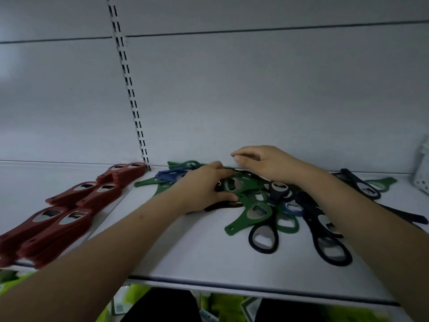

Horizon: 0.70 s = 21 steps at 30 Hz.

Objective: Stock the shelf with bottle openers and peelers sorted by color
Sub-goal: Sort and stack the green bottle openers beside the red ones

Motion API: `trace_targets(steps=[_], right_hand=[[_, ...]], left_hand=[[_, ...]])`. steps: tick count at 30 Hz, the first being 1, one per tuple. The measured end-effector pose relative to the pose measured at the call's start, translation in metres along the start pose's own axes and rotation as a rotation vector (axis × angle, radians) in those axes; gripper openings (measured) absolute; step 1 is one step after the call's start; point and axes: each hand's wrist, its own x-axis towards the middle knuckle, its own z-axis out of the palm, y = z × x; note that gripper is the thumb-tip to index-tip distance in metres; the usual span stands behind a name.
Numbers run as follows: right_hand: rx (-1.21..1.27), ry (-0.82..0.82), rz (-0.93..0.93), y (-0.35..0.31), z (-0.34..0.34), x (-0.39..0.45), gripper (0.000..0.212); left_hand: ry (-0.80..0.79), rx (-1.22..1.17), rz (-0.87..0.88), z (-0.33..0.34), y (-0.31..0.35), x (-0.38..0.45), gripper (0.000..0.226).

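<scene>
While the white shelf (209, 256) carries everything, red bottle openers (67, 205) lie stacked left of the mixed pile (267, 205) of green, blue and black openers; left hand (204, 189) grasps a green opener (234, 184) there, right hand (267, 163) hovers over the pile's back, fingers loosely curled, released.

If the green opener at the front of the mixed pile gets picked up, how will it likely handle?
The green opener looks flat and thin, so probably stiff and light. It lies flat on the shelf, so it should slide rather than roll or tip. Its head overlaps neighbouring openers in the pile, so lifting it may drag or shift those.
</scene>
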Motion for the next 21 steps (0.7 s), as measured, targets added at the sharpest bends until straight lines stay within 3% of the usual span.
trace_targets(steps=[3, 8, 11, 15, 21], right_hand=[[0.044, 0.034, -0.010, 0.013, 0.003, -0.002, 0.038], [-0.064, 0.060, -0.021, 0.025, 0.003, -0.005, 0.043], [-0.127, 0.168, -0.028, 0.022, 0.005, 0.000, 0.025], [-0.016, 0.282, -0.011, 0.014, 0.004, -0.002, 0.011], [0.265, 0.431, 0.020, 0.009, 0.002, -0.009, 0.006]], left_hand=[[0.060, -0.087, -0.014, -0.009, -0.007, 0.025, 0.050], [0.100, -0.285, -0.027, -0.006, -0.019, 0.042, 0.051], [0.175, -0.478, -0.030, -0.001, -0.020, 0.037, 0.057], [0.258, -0.828, -0.033, -0.005, -0.017, 0.032, 0.054], [0.322, -1.153, -0.233, -0.011, -0.020, 0.023, 0.017]])
